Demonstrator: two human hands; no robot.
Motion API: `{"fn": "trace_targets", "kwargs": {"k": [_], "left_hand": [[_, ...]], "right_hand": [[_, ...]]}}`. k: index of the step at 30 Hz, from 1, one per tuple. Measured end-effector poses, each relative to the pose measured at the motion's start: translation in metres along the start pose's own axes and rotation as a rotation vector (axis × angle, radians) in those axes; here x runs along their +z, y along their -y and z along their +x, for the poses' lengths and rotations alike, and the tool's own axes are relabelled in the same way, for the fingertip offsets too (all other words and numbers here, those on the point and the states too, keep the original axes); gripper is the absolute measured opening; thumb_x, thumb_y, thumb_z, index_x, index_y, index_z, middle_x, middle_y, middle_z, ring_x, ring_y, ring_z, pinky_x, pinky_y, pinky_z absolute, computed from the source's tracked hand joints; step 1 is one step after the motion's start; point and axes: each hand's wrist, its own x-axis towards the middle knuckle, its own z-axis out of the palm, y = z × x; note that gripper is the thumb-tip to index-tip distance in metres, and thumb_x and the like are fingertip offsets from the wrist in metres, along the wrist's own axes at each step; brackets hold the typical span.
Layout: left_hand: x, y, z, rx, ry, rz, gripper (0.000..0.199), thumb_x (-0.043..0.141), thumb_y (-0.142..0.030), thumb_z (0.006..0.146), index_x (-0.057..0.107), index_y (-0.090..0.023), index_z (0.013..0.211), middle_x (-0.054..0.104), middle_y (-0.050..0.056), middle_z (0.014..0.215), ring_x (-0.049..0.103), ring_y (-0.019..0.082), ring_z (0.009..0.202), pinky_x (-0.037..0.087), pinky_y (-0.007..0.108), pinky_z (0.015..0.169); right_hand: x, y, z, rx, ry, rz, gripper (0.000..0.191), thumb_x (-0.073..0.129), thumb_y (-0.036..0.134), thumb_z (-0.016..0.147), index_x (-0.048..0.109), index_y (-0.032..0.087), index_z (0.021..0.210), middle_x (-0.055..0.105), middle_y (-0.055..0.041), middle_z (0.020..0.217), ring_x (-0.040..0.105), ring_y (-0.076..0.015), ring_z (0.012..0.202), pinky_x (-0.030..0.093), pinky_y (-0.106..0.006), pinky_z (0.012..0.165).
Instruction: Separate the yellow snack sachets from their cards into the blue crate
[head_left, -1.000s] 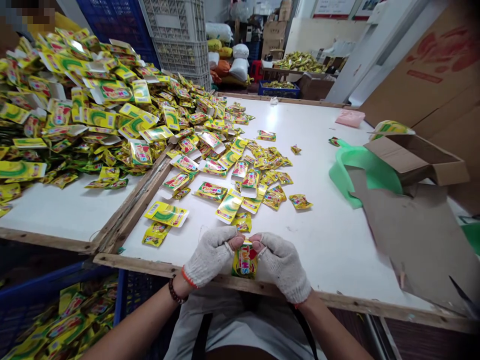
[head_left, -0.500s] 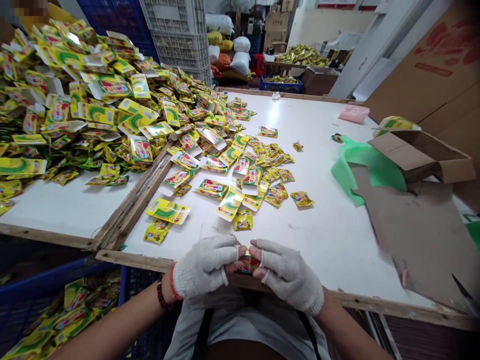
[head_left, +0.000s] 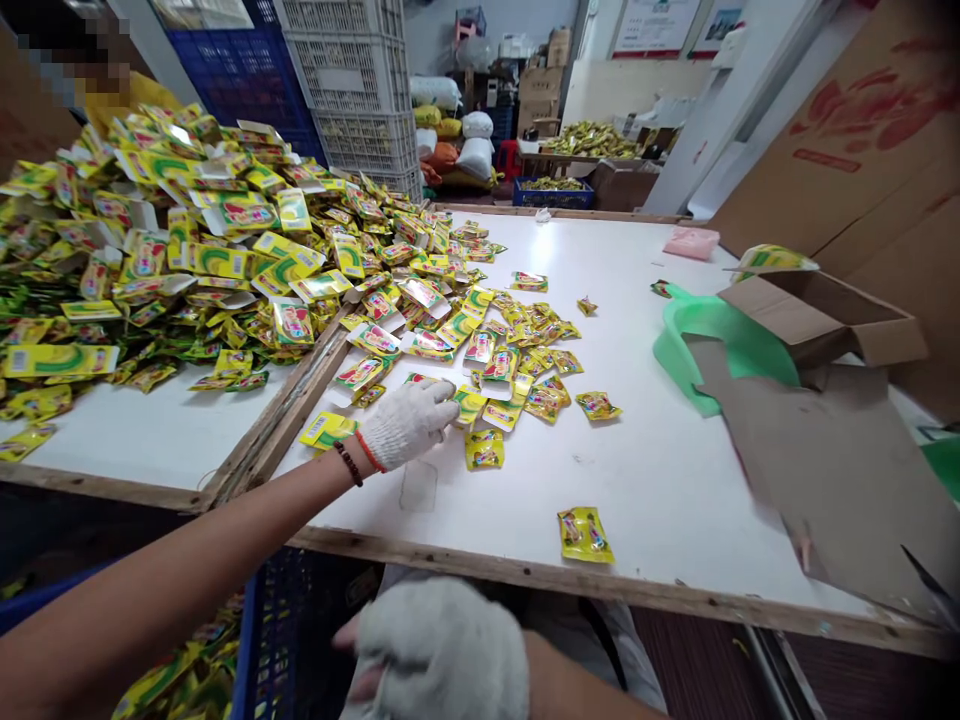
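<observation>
Reaching out at 11 o'clock, the left hand [head_left: 409,420] in its knit glove lies flat over a yellow packet [head_left: 469,405] at the near edge of the scatter, fingers spread on it rather than pinched shut, so nothing is lifted yet. Down at 6 o'clock, the right hand [head_left: 442,650] hangs below the table [head_left: 675,480] edge, over the lap; whether it grips anything I cannot tell, the glove's back hides the palm. One small sachet [head_left: 584,533] lies alone near the front rim at 5 o'clock, well apart from the rest. Another sachet [head_left: 484,449] sits just beside the left hand.

Judging by the lie of things, this job is far from finished: a big heap [head_left: 187,230] of packets fills the second table at 10 o'clock and spills toward the middle. A blue crate [head_left: 262,620] at 7 o'clock holds some yellow packs already. At 2 o'clock sit a green scoop [head_left: 712,330] and an open carton [head_left: 825,320].
</observation>
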Motion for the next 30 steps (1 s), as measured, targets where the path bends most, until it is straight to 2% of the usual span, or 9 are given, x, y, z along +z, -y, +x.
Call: {"fn": "trace_targets", "kwargs": {"k": [4, 6, 9, 12, 14, 16, 20, 27, 30], "left_hand": [[-0.030, -0.018, -0.004, -0.064, -0.169, -0.211, 0.013, 0.046, -0.010, 0.077, 0.058, -0.015, 0.076, 0.053, 0.004, 0.078, 0.049, 0.016, 0.077, 0.038, 0.027, 0.067], [-0.046, -0.031, -0.007, -0.021, -0.142, -0.325, 0.013, 0.047, -0.009, 0.077, 0.057, -0.015, 0.072, 0.053, 0.003, 0.075, 0.049, 0.015, 0.073, 0.037, 0.026, 0.064], [-0.048, -0.052, -0.012, -0.016, -0.069, -0.513, 0.013, 0.048, -0.009, 0.077, 0.055, -0.016, 0.069, 0.053, 0.001, 0.070, 0.048, 0.013, 0.067, 0.035, 0.024, 0.060], [-0.023, -0.068, -0.020, -0.295, -0.160, -0.841, 0.007, 0.051, -0.020, 0.082, 0.052, -0.017, 0.076, 0.053, -0.001, 0.070, 0.051, 0.011, 0.063, 0.038, 0.022, 0.057], [-0.002, -0.078, -0.030, -0.512, -0.260, -1.112, 0.015, 0.057, -0.029, 0.080, 0.048, -0.017, 0.084, 0.054, -0.001, 0.072, 0.054, 0.011, 0.064, 0.042, 0.021, 0.056], [0.017, -0.087, -0.041, -0.613, -0.293, -1.311, 0.026, 0.064, -0.031, 0.075, 0.046, -0.017, 0.088, 0.056, -0.001, 0.075, 0.057, 0.012, 0.066, 0.046, 0.022, 0.058], [0.033, -0.098, -0.052, -0.620, -0.304, -1.322, 0.026, 0.065, -0.026, 0.075, 0.054, -0.016, 0.096, 0.061, 0.003, 0.086, 0.060, 0.015, 0.079, 0.049, 0.027, 0.071], [0.023, -0.093, -0.037, -0.381, -0.204, -1.244, 0.011, 0.058, -0.020, 0.079, 0.068, -0.014, 0.082, 0.062, 0.004, 0.082, 0.058, 0.015, 0.080, 0.046, 0.026, 0.075], [0.025, -0.093, -0.034, -0.460, -0.179, -1.323, 0.020, 0.058, -0.019, 0.079, 0.061, -0.015, 0.098, 0.063, 0.004, 0.087, 0.059, 0.015, 0.080, 0.047, 0.027, 0.074]], "right_hand": [[-0.064, -0.014, -0.021, 0.097, -0.583, -0.284, 0.020, 0.050, 0.012, 0.081, 0.059, 0.020, 0.097, 0.066, -0.0068, 0.098, 0.062, -0.0165, 0.090, 0.050, -0.029, 0.082], [-0.088, -0.021, -0.030, 0.088, -0.717, -0.374, 0.021, 0.056, 0.012, 0.078, 0.055, 0.020, 0.097, 0.060, -0.0101, 0.113, 0.057, -0.0208, 0.105, 0.046, -0.036, 0.092], [-0.094, -0.032, -0.040, 0.147, -0.697, -0.315, 0.026, 0.057, 0.014, 0.077, 0.050, 0.020, 0.101, 0.062, -0.0093, 0.109, 0.062, -0.0210, 0.097, 0.051, -0.037, 0.085], [-0.080, -0.041, -0.048, 0.279, -0.674, -0.183, 0.021, 0.054, 0.016, 0.080, 0.052, 0.020, 0.101, 0.066, -0.0054, 0.094, 0.066, -0.0174, 0.080, 0.055, -0.031, 0.073], [-0.072, -0.046, -0.051, 0.345, -0.685, -0.099, 0.020, 0.053, 0.019, 0.081, 0.054, 0.020, 0.101, 0.066, -0.0053, 0.095, 0.065, -0.0173, 0.082, 0.055, -0.030, 0.073], [-0.068, -0.051, -0.054, 0.384, -0.693, -0.045, 0.022, 0.054, 0.022, 0.081, 0.055, 0.019, 0.104, 0.066, -0.0064, 0.098, 0.065, -0.0182, 0.086, 0.055, -0.032, 0.077], [-0.074, -0.055, -0.056, 0.388, -0.686, -0.027, 0.026, 0.057, 0.025, 0.080, 0.057, 0.017, 0.105, 0.066, -0.0083, 0.101, 0.063, -0.0197, 0.091, 0.052, -0.035, 0.084], [-0.100, -0.046, -0.049, 0.425, -0.631, -0.088, 0.014, 0.055, 0.029, 0.080, 0.058, 0.017, 0.074, 0.063, -0.0022, 0.069, 0.060, -0.0145, 0.065, 0.053, -0.024, 0.061], [-0.107, -0.047, -0.040, 0.426, -0.657, 0.010, 0.016, 0.055, 0.027, 0.078, 0.060, 0.017, 0.089, 0.069, -0.0048, 0.085, 0.065, -0.0168, 0.073, 0.055, -0.027, 0.064]]}}
